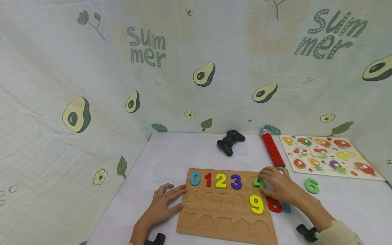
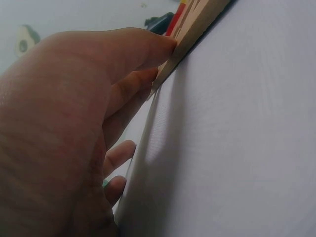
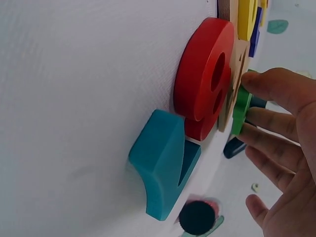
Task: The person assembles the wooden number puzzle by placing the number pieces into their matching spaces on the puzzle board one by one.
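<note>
The left hand (image 1: pixel 162 206), fingers spread and holding nothing, touches the board (image 1: pixel 232 213) at its left edge, maybe to keep it steady, while at the top right corner the 4 (image 1: pixel 259 183) is pinched in the right hand's (image 1: pixel 281 185) nearly closed fingers.

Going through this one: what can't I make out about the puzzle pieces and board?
Head: part of the green 4, covered by the right hand.
Head: the top of the red 8, behind that hand.
Head: part of the blue piece, behind the right arm.
Left wrist: most of the wooden board, cut off by the top edge.
</note>
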